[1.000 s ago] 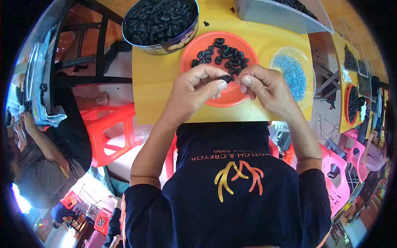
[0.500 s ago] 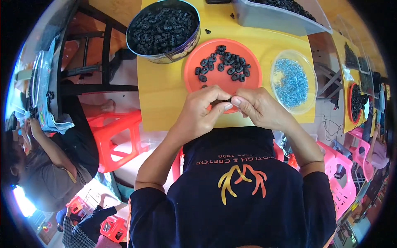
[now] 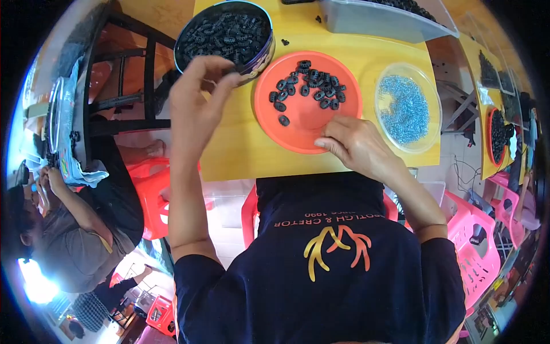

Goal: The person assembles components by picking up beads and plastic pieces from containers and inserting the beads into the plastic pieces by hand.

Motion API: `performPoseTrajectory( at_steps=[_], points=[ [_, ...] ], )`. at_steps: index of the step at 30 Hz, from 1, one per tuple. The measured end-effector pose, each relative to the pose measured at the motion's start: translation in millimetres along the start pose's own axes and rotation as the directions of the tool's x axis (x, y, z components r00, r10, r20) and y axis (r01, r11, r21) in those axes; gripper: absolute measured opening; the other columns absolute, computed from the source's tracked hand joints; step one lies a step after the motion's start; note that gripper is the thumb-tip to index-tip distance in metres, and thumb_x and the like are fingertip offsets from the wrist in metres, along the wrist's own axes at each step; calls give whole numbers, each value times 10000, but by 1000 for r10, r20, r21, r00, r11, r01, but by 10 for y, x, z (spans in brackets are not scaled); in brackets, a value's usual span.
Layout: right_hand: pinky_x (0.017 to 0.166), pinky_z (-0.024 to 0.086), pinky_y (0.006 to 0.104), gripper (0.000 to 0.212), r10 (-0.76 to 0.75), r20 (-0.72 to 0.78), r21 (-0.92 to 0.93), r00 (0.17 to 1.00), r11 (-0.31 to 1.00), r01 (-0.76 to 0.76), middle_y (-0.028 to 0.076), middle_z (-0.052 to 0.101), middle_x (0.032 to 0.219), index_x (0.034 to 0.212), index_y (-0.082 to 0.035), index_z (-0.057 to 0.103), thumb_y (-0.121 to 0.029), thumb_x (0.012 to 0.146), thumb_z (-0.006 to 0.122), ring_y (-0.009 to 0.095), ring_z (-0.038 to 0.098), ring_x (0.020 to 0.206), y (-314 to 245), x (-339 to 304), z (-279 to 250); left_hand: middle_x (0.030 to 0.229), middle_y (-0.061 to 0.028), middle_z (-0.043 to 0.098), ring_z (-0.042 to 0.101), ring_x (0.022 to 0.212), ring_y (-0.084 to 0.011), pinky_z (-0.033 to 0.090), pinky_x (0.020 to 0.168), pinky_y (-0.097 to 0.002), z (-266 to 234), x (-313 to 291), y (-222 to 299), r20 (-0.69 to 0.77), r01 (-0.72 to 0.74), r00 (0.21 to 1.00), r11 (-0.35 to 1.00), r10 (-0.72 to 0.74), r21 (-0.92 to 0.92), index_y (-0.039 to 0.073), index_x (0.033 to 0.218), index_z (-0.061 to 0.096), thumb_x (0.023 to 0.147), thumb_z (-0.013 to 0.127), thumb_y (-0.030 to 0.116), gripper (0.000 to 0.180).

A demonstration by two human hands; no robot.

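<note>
My left hand point(image 3: 197, 97) is raised at the near edge of a round tin point(image 3: 265, 62) full of small black toothed pieces. Its thumb and forefinger curl toward each other, tips close together against the dark contents; anything between them does not show. Over the near right rim of an orange-red plate point(image 3: 298, 132), my right hand point(image 3: 358, 143) is closed, thumb pressed to the fingers. What it grips, if anything, is hidden. Small black oval pieces point(image 3: 330, 86) lie in a loose heap on the plate's far half, with a single piece point(image 3: 283, 120) nearer me.
Right of the plate is a clear round tub point(image 3: 433, 126) of tiny blue beads point(image 3: 405, 109). A translucent bin point(image 3: 378, 26) of black pieces stands at the back of the yellow table point(image 3: 229, 155). A person point(image 3: 74, 229) sits at left, by a red stool point(image 3: 150, 195).
My hands have parted after meeting around a small black piece. The left has swung left and up to the tin; the right stays near the plate's rim, shifted slightly right.
</note>
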State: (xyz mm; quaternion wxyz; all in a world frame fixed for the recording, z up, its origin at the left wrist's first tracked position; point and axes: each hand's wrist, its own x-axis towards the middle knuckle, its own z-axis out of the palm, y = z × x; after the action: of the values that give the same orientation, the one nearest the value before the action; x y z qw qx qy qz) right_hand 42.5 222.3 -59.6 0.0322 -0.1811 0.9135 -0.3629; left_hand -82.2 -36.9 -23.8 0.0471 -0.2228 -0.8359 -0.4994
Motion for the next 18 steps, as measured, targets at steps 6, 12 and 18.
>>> performPoseTrajectory(
  at_steps=[6,12,18],
  points=[
    [652,502,433,194,-103,-56,-125,993,988,95,100,587,776,804,-47,605,-225,862,655,306,608,777,35,-87,99,891,-87,651,605,839,-244,475,751,-336,-41,363,-176,2,-372,893,737,449,565,28,934,642,789,707,37,159],
    [645,495,423,193,-128,-75,-106,989,987,120,109,589,790,809,-28,612,-204,848,680,312,602,766,53,-107,84,865,-112,601,572,871,-309,472,748,-407,566,107,-181,217,-419,906,847,364,328,39,903,643,789,653,35,114],
    [641,491,425,198,-139,-73,-129,988,983,128,104,571,782,795,-38,608,-214,844,682,308,599,762,61,-128,70,878,-86,596,563,873,-285,469,772,-403,915,-29,-205,295,-466,883,762,365,450,47,888,673,764,676,66,125]
  ],
)
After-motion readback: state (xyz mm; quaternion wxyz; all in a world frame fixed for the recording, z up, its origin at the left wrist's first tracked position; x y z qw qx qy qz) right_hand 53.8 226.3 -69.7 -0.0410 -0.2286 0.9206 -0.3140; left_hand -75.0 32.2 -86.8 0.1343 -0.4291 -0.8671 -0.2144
